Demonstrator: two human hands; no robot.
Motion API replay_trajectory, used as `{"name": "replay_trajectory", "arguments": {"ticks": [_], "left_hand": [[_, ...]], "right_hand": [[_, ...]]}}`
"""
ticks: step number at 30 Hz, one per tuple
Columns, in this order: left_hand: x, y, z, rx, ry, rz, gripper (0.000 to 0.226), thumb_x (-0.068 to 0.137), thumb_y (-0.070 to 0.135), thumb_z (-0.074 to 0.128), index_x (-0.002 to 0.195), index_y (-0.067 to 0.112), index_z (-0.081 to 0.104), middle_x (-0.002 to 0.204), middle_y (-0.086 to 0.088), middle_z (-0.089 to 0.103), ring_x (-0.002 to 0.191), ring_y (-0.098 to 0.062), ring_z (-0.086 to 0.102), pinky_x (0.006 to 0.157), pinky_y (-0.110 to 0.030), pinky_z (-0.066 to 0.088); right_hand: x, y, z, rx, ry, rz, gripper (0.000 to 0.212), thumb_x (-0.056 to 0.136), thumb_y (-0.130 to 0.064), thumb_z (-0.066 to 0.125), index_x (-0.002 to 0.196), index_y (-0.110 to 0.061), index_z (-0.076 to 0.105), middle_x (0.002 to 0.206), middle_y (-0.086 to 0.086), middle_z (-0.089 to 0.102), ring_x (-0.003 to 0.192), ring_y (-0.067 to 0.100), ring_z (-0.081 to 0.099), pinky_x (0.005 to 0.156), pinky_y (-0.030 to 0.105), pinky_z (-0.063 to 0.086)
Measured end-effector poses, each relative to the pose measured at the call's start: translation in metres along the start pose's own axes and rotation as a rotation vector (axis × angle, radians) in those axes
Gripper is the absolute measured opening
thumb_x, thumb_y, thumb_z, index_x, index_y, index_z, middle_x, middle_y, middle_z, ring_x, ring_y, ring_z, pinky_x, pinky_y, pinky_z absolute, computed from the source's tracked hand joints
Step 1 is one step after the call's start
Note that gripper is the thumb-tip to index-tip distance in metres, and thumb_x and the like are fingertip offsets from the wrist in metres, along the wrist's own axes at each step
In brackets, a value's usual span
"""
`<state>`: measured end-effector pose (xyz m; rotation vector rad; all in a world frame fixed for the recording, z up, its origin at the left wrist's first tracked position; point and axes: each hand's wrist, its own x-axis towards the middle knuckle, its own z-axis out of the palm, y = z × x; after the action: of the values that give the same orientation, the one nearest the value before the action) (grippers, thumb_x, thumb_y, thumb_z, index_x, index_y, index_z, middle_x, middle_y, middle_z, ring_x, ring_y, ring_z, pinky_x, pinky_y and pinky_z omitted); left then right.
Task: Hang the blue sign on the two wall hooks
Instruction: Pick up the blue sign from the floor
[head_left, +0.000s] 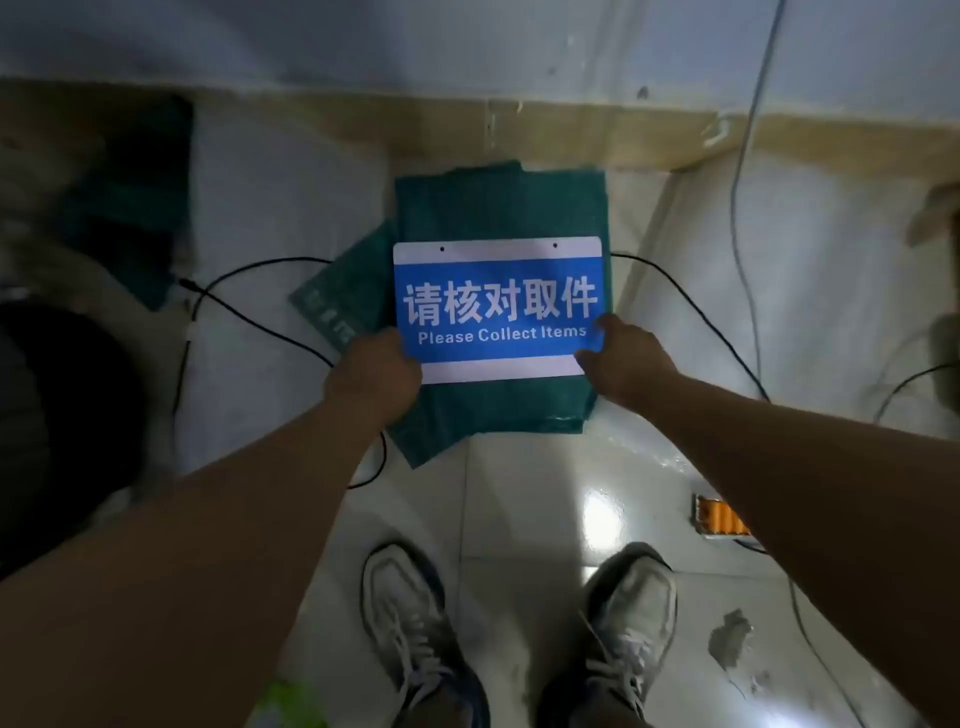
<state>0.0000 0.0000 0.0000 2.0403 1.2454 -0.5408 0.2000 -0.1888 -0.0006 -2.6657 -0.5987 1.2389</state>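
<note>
The blue sign (498, 312) is a blue and white rectangle with white Chinese characters and the words "Please Collect Items". Two small holes sit in its white top strip. I look down at it over the floor, above a pile of green sheets (498, 208). My left hand (374, 374) grips its lower left corner. My right hand (628, 364) grips its lower right corner. No wall hooks are in view.
A white wall with a tan baseboard (519, 135) runs along the top. Black cables (249, 322) and a grey cable (743, 208) cross the tiled floor. A dark round object (57, 426) is at the left, an orange item (722, 517) at the right. My shoes (405, 623) stand below.
</note>
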Motion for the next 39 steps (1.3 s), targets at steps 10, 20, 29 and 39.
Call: {"name": "replay_trajectory", "arguments": {"ticks": [10, 20, 29, 39], "left_hand": [[0.062, -0.014, 0.059, -0.663, 0.217, -0.254, 0.044, 0.090, 0.018, 0.067, 0.130, 0.015, 0.050, 0.124, -0.009, 0.060, 0.102, -0.022, 0.060, 0.087, -0.036, 0.053], [-0.015, 0.003, -0.027, -0.774, 0.188, -0.117, 0.032, 0.085, 0.003, 0.069, 0.108, 0.018, 0.052, 0.109, -0.005, 0.064, 0.091, -0.019, 0.061, 0.070, -0.030, 0.052], [-0.163, 0.115, -0.256, -0.722, 0.363, 0.077, 0.049, 0.091, -0.001, 0.058, 0.128, 0.029, 0.049, 0.098, 0.002, 0.060, 0.085, -0.011, 0.060, 0.065, -0.023, 0.047], [-0.385, 0.266, -0.560, -0.814, 0.614, 0.389, 0.048, 0.090, 0.002, 0.061, 0.129, 0.027, 0.048, 0.091, 0.009, 0.060, 0.082, -0.005, 0.062, 0.062, -0.018, 0.047]], "right_hand": [[0.060, 0.011, 0.050, 0.426, 0.191, 0.257, 0.059, 0.080, -0.033, 0.053, 0.138, -0.021, 0.051, 0.124, 0.007, 0.062, 0.103, 0.033, 0.065, 0.089, 0.051, 0.058], [-0.015, -0.022, -0.022, 0.661, 0.228, 0.293, 0.055, 0.076, -0.032, 0.060, 0.130, -0.023, 0.056, 0.121, 0.007, 0.062, 0.096, 0.029, 0.067, 0.087, 0.047, 0.059], [-0.198, -0.125, -0.221, 0.741, 0.362, 0.145, 0.038, 0.092, -0.025, 0.065, 0.127, -0.018, 0.053, 0.106, -0.002, 0.063, 0.073, 0.004, 0.057, 0.058, 0.026, 0.042], [-0.440, -0.281, -0.530, 0.790, 0.657, -0.186, 0.036, 0.092, -0.027, 0.063, 0.127, -0.022, 0.054, 0.117, 0.001, 0.063, 0.096, 0.026, 0.063, 0.076, 0.036, 0.048]]}}
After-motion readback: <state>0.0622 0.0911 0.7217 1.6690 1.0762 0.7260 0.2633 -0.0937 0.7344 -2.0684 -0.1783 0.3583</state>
